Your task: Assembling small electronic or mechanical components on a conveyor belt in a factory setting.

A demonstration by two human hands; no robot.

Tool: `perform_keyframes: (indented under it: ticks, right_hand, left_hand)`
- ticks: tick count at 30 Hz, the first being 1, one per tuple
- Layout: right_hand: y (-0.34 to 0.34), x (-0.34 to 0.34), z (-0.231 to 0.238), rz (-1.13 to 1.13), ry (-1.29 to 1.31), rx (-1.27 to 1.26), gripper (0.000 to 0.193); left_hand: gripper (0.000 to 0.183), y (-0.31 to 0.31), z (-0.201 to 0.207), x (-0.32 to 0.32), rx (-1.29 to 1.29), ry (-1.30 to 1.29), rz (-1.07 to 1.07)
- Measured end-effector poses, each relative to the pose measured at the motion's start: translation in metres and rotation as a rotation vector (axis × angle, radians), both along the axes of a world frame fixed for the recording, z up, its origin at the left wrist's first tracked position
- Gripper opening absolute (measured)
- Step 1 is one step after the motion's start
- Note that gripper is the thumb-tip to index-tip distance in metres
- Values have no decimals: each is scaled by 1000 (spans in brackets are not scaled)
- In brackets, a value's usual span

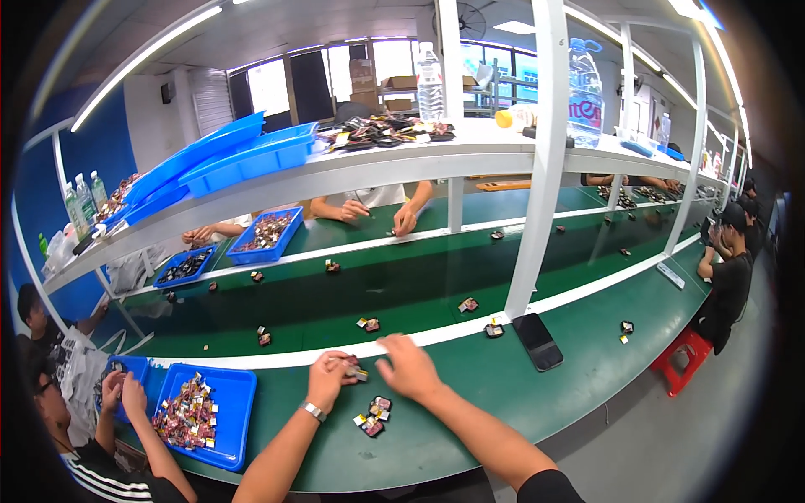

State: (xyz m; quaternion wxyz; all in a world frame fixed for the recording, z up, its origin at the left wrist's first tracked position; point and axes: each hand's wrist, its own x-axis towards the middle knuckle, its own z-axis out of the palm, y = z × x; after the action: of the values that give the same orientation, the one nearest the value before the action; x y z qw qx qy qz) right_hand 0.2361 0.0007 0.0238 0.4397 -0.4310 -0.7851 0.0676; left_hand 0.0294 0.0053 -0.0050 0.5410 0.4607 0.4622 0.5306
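Observation:
My left hand (327, 381), with a metal watch on its wrist, pinches a small dark part (358, 370) with a pale tab just above the green table. Beside it my right hand (411, 369) is stretched out, fingers apart, with nothing visible in it. Nearer to me, two or three similar small black and reddish parts (372, 419) with white and yellow tabs lie close together on the table. Left of my left forearm stands a blue tray (245, 411) heaped with such parts (189, 415).
A black phone (537, 342) lies right of my hands, by a white post (537, 168). Beyond a white rail runs a green conveyor belt (402, 289) carrying scattered parts. A co-worker's hands (124, 390) are at the left; other people work opposite. A shelf (360, 163) spans overhead.

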Motion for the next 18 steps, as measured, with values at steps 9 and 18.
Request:
perform_keyframes:
  ticks: [9, 18]
  right_hand:
    - [124, 132, -15, -703, -234, -344, 34]
    - [144, 140, -34, -902, -269, -257, 16]
  left_hand:
    - [11, 120, -22, -64, 213, 614, 298]
    - [24, 126, -51, -80, 351, 802, 434]
